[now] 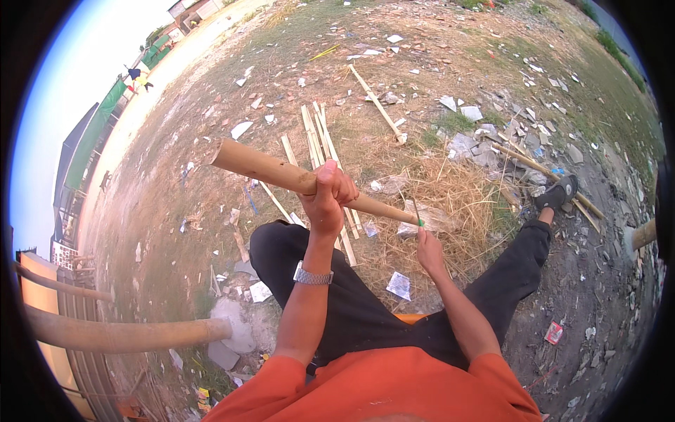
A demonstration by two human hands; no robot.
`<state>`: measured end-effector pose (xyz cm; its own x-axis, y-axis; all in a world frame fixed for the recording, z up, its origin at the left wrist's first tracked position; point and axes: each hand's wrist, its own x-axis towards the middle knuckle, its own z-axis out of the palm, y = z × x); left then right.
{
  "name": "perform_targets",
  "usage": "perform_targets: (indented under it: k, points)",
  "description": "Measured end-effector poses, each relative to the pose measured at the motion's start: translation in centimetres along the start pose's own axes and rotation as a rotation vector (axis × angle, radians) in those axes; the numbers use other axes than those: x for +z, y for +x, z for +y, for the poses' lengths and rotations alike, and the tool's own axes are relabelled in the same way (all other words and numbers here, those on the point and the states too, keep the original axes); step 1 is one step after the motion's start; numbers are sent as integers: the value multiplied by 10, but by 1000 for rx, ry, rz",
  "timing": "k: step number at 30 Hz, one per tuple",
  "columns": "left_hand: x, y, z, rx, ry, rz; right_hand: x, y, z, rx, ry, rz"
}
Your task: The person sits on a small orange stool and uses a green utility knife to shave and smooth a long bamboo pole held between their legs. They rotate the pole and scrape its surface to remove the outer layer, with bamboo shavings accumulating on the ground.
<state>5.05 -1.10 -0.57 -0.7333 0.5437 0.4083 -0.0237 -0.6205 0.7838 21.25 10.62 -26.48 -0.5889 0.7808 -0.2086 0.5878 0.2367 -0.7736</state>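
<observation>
A thick bamboo pole (264, 167) slants across in front of me, its wider end up at the left and its thin end lower at the right. My left hand (328, 195) is closed round its middle, with a metal-band watch on the wrist. Close to the thin end, my right hand (429, 252) is closed on what looks like a knife (415, 206), with a thin dark blade pointing up and a bit of green at its handle. Whether the blade touches the bamboo I cannot tell. Split bamboo strips (314, 137) lie on the ground beyond my left hand.
Straw and shavings (457, 200) are heaped before my right hand. Another bamboo piece (377, 105) lies farther off, and a longer pole (548, 172) lies near my shod foot (557, 192). Thick posts (133, 332) stand at the left. Broken tiles and litter (524, 130) cover the ground.
</observation>
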Motion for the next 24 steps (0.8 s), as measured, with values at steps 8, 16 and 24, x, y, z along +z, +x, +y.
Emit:
perform_targets:
  k: [8,16,24]
  points:
    - [-5,-3,5,2,-32,53,-9,-35,-29,-96,15,-10]
    - [-1,-5,13,-6,45,24,7,-41,-32,-102,-2,55]
    - [-2,-6,2,-22,32,-25,3,-41,-21,-60,-78,82]
